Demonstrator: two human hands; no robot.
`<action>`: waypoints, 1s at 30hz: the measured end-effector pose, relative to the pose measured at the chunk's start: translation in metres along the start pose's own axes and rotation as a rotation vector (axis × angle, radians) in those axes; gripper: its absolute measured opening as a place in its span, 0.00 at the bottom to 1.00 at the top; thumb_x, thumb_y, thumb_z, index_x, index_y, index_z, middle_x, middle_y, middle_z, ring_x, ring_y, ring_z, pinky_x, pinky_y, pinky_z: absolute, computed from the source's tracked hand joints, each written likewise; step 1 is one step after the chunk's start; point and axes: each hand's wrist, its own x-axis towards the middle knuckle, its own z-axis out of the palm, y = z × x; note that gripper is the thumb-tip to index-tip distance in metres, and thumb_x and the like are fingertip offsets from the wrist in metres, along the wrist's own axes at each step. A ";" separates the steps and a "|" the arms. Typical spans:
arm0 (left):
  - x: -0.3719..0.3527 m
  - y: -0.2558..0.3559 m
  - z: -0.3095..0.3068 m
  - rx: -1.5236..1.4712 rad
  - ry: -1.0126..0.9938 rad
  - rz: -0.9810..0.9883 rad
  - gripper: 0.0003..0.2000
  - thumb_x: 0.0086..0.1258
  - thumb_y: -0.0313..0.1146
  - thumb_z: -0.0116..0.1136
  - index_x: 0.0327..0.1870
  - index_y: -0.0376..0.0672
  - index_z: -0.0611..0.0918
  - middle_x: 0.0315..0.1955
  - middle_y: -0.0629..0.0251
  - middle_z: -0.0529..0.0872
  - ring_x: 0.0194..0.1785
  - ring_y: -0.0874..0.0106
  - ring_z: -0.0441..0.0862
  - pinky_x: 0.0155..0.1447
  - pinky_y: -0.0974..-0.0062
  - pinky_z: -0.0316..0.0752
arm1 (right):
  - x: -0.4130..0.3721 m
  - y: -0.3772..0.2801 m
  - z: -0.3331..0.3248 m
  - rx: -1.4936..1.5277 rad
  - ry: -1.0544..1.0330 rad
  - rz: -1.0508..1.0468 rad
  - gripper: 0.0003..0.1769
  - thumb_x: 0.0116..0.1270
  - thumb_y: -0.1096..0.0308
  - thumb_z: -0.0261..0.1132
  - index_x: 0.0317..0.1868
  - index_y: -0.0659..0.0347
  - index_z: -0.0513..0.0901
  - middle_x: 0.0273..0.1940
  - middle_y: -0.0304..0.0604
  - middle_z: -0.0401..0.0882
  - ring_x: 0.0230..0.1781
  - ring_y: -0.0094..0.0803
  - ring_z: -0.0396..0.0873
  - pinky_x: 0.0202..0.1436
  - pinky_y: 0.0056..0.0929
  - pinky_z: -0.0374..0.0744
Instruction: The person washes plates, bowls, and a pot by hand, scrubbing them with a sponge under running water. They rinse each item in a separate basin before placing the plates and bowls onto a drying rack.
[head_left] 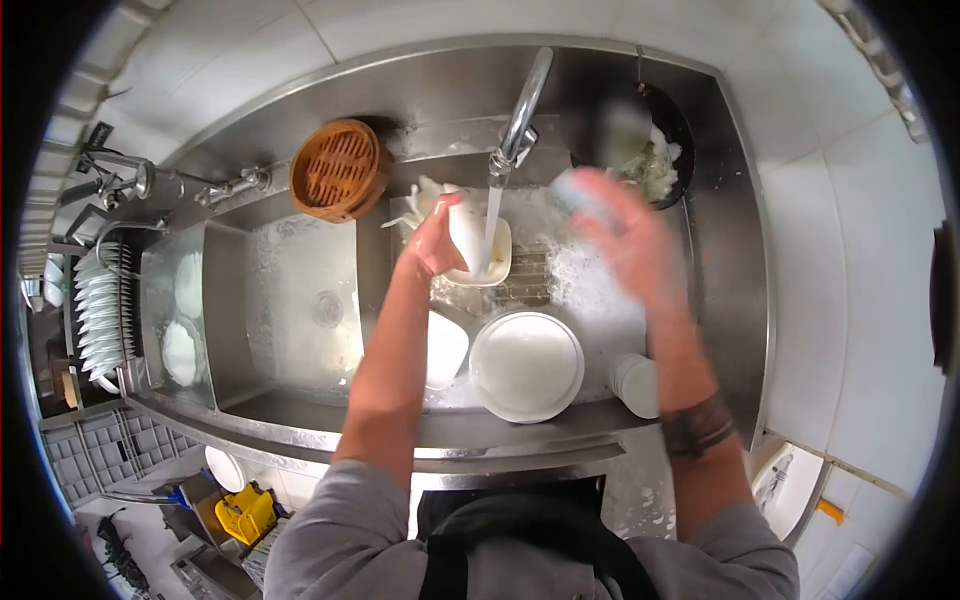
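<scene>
Under the running tap (497, 165), my left hand (434, 240) grips a white dish (468, 225), tilted in the stream. Just below it is a white squarish bowl (503, 262). My right hand (630, 230), smeared by motion, is closed on a pale bluish sponge (583, 198) above the suds (590, 275) on the right. Nearer my body are a stack of round white plates (527, 367), a white squarish dish (446, 350) and a stack of small white bowls (636, 386).
A bamboo steamer (338, 170) rests on the sink's back ledge at left. To its front lies a steel basin (305, 290). A black pan (682, 125) with pale scraps stands at back right. Upright plates fill a rack (105, 310) at far left.
</scene>
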 end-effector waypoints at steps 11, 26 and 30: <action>-0.034 -0.084 0.048 -0.854 -0.393 0.304 0.38 0.80 0.71 0.42 0.70 0.45 0.77 0.64 0.58 0.84 0.65 0.55 0.81 0.70 0.54 0.79 | 0.028 0.133 0.143 -0.194 -0.058 0.384 0.30 0.67 0.48 0.72 0.68 0.48 0.85 0.72 0.57 0.75 0.72 0.56 0.76 0.76 0.48 0.74; -0.075 -0.040 0.005 0.748 0.747 0.526 0.26 0.72 0.51 0.72 0.47 0.30 0.86 0.37 0.49 0.91 0.38 0.65 0.87 0.47 0.63 0.81 | -0.061 0.031 0.190 1.012 0.283 0.717 0.40 0.66 0.53 0.73 0.74 0.63 0.75 0.65 0.51 0.84 0.59 0.43 0.86 0.59 0.40 0.83; -0.099 -0.048 -0.017 0.561 0.382 0.521 0.21 0.68 0.33 0.73 0.57 0.31 0.84 0.46 0.56 0.91 0.46 0.66 0.90 0.50 0.68 0.83 | -0.034 0.061 0.143 -0.213 0.201 0.251 0.38 0.62 0.70 0.74 0.73 0.65 0.73 0.58 0.54 0.86 0.55 0.51 0.86 0.61 0.44 0.83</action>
